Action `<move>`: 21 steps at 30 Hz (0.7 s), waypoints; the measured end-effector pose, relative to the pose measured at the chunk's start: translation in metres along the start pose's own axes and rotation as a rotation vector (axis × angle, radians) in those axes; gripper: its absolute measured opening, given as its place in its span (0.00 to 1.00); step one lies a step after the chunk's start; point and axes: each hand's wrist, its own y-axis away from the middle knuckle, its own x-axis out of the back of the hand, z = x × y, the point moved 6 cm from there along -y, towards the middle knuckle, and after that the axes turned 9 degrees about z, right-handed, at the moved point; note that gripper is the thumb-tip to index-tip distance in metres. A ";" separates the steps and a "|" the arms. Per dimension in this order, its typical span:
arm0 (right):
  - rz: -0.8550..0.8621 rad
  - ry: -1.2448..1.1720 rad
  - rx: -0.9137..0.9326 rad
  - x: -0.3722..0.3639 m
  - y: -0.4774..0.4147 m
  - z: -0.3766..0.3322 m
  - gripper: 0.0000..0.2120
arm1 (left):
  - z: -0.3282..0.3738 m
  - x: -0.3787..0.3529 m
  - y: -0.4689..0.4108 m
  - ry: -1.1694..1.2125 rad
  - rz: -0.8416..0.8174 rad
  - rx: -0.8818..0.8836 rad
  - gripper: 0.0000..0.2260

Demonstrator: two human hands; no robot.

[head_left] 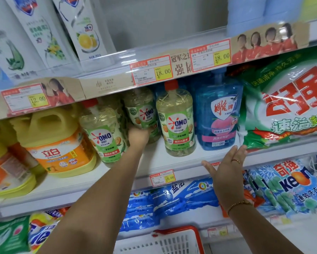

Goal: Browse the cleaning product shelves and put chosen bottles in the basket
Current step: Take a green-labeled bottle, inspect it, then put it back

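Three pale green OMO bottles with red caps stand on the middle shelf (172,162). My left hand (138,136) reaches deep into the shelf and grips the rear OMO bottle (142,109) near its base. Another OMO bottle (103,132) stands to its left, and a third OMO bottle (177,120) to its right. My right hand (227,167) hovers flat with straight fingers at the shelf edge, below a blue bottle (218,114). It holds nothing. A white basket with a red rim (179,230) shows at the bottom centre.
Yellow and orange jugs (57,142) fill the shelf's left side. A large green and white detergent bag (289,107) lies at the right. Blue detergent bags (172,198) sit on the shelf below. White refill pouches (84,30) stand on the top shelf.
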 end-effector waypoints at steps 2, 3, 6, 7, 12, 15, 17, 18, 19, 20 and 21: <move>-0.007 0.005 0.000 0.000 -0.001 -0.001 0.49 | 0.002 -0.003 -0.007 0.012 -0.013 0.010 0.33; -0.010 0.007 0.000 0.000 -0.001 -0.002 0.49 | 0.003 -0.002 -0.007 0.010 -0.007 0.005 0.35; -0.013 0.026 -0.010 0.000 0.000 -0.002 0.49 | 0.002 0.000 -0.005 0.005 0.059 -0.028 0.37; -0.012 0.028 -0.018 0.000 0.000 -0.002 0.49 | 0.000 0.001 -0.002 0.013 0.079 -0.032 0.38; -0.046 0.145 -0.004 0.007 0.001 -0.005 0.49 | -0.001 0.008 0.015 0.004 0.155 -0.052 0.37; -0.061 0.169 -0.022 0.009 0.001 -0.006 0.49 | -0.002 0.019 0.028 -0.038 0.160 -0.092 0.36; 0.015 0.254 0.020 0.012 0.000 -0.007 0.49 | -0.004 0.026 0.035 -0.027 0.142 -0.112 0.35; 0.004 0.266 0.032 0.011 -0.001 -0.007 0.49 | -0.004 0.029 0.037 -0.019 0.134 -0.127 0.34; -0.043 0.257 0.021 0.008 -0.001 -0.006 0.49 | -0.001 0.033 0.041 -0.019 0.122 -0.140 0.33; -0.096 0.257 0.012 0.006 -0.002 -0.004 0.49 | 0.002 0.037 0.043 -0.024 0.105 -0.148 0.33; -0.115 0.266 0.014 0.005 -0.002 -0.003 0.49 | 0.004 0.040 0.045 -0.034 0.083 -0.148 0.32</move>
